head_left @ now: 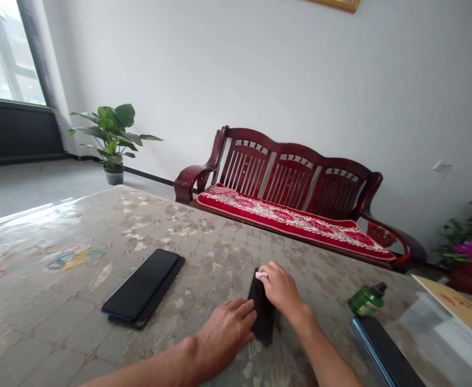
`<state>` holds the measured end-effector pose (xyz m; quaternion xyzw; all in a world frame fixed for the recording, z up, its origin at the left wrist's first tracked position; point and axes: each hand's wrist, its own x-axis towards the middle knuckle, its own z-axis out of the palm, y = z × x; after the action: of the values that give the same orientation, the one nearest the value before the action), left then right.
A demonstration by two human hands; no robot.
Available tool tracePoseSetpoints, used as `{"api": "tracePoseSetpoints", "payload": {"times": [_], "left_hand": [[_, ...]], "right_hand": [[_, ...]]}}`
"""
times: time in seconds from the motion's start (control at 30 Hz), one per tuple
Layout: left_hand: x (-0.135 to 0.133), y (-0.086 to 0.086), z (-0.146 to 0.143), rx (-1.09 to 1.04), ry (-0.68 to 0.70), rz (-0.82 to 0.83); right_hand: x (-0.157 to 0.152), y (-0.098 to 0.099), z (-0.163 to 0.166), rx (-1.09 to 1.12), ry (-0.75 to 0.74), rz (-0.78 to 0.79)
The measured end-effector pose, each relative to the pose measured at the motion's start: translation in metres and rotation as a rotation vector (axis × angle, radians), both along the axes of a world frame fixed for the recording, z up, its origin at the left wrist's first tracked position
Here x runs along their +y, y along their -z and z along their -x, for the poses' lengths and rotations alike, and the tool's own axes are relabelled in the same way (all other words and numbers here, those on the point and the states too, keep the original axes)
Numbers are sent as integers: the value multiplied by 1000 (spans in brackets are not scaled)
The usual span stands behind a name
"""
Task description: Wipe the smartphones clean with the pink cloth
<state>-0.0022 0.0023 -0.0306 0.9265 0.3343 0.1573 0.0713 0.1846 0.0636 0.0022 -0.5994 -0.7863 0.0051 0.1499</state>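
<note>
Tabletop (204, 285), bottle (365, 302), stacked phones (145, 287); left hand (228, 327) on dark phone (265, 317), grip unclear; right hand (278, 287) around pink scrap (261, 275).

A slim, black, rectangular phone (264, 322), partly covered, is laid on the table (204, 279), well in from the far edge, its length pointed roughly toward that edge. At its far end, a small pale-pink wad (261, 275) is held.

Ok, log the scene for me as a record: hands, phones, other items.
Left hand: at the left edge of the middle phone
Right hand: over that phone's far end, holding a small pink piece
Left side: dark phone lying on another dark slab; coloured bands
Right side: green bottle, blue-edged phone
Behind table: wooden bench, potted plant
</note>
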Motion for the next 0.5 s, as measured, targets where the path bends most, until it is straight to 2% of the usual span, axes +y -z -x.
{"api": "tracePoseSetpoints", "payload": {"times": [0.13,0.33,0.5], "left_hand": [[4,2,1,4,-14,5],[3,-3,3,25,-39,37],[2,-10,6,21,-143,39]], "right_hand": [[5,3,3,13,52,-26],[-17,0,-3,112,-98,65],[0,8,-12,247,10,-16]]}}
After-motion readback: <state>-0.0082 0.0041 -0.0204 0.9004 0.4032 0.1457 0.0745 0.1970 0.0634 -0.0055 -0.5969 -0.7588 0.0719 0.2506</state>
